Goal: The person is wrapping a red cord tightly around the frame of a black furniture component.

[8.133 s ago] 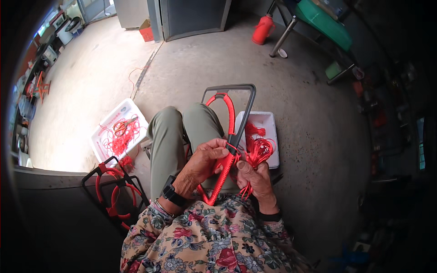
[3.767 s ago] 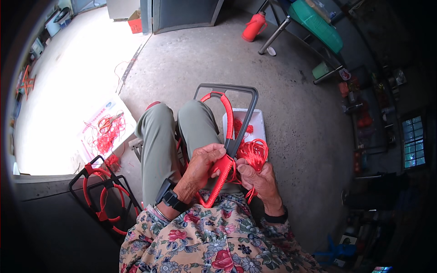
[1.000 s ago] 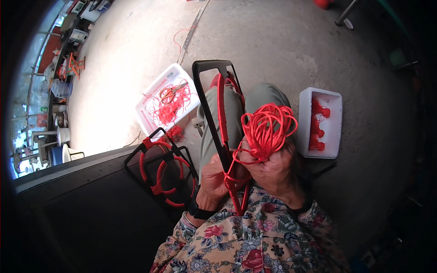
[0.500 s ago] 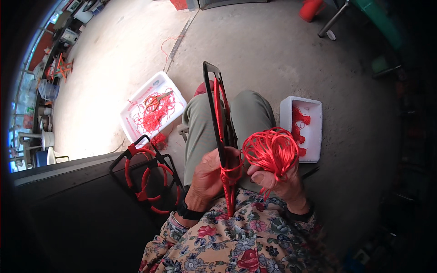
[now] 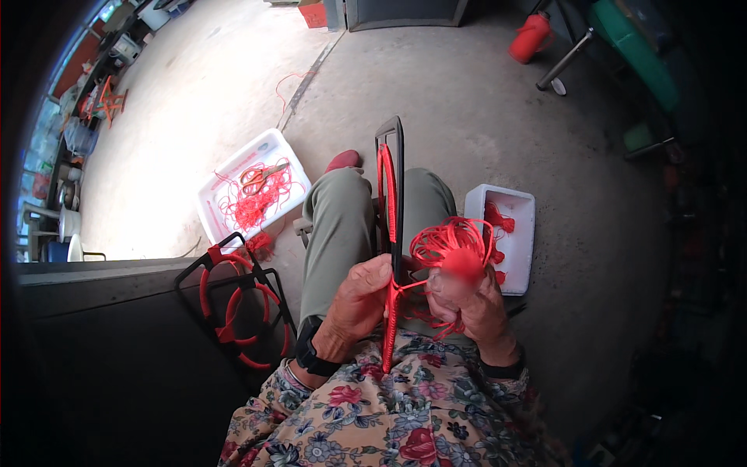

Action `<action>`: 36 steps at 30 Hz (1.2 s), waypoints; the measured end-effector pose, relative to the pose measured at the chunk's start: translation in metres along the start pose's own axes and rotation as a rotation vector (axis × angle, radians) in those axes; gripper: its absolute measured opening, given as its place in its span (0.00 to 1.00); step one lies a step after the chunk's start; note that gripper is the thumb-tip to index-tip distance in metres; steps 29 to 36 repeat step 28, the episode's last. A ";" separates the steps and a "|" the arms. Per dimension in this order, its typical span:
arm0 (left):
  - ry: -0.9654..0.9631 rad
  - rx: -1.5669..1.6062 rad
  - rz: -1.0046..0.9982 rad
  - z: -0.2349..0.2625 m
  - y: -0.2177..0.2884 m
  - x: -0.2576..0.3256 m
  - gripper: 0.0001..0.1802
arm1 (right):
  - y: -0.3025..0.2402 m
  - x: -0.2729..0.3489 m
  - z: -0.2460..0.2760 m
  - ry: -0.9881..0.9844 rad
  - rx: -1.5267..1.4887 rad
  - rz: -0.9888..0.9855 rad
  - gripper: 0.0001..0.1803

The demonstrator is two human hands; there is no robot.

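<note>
My left hand is closed on the lower part of a narrow black frame, held edge-on over my lap. Along the frame's side runs a red cord-wrapped part, its lower end near my floral top. My right hand is closed around a looped bundle of red cord, with loose strands hanging below. Part of that bundle and the fingertips are blurred. One taut red strand stretches from the frame, beside my left fingers, to the right hand.
On the dark surface at left lies another black frame with red-wrapped rings. Beyond it, a white tray holds tangled red cord and orange-handled scissors. A white foam box with red cord bundles sits right. A red container stands far right.
The frame has turned more upright and shifted slightly right. My right hand has rolled over with the cord bundle, and the strand between the hands is now stretched straight.
</note>
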State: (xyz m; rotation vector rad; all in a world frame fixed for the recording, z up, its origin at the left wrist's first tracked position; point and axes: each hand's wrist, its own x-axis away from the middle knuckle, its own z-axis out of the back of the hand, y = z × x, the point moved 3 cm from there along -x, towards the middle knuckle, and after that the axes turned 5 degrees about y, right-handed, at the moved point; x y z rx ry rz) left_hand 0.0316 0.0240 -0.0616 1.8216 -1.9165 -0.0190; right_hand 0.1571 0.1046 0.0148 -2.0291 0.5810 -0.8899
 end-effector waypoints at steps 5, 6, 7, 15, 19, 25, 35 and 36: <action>-0.107 0.093 -0.020 0.006 0.009 0.003 0.21 | -0.038 -0.006 0.031 -0.228 -0.465 0.085 0.14; -0.078 0.066 -0.006 0.006 0.008 0.004 0.22 | -0.038 -0.003 0.033 -0.102 -0.322 0.088 0.15; -0.080 0.067 -0.008 0.005 0.008 0.003 0.22 | -0.037 -0.001 0.033 -0.103 -0.321 0.089 0.15; 0.028 0.146 0.060 -0.001 0.000 -0.008 0.23 | -0.048 0.046 0.128 0.532 0.389 0.298 0.12; -0.029 -0.117 0.078 -0.011 -0.009 -0.021 0.19 | -0.059 0.078 0.157 0.802 0.294 0.384 0.13; -0.018 -0.158 0.160 -0.031 -0.024 -0.040 0.13 | -0.020 0.076 0.133 0.449 -0.245 0.356 0.13; 0.002 -0.164 0.218 -0.041 -0.036 -0.048 0.13 | -0.007 0.064 0.102 0.332 -0.150 0.266 0.13; 0.002 -0.164 0.218 -0.041 -0.036 -0.048 0.13 | -0.007 0.064 0.102 0.332 -0.150 0.266 0.13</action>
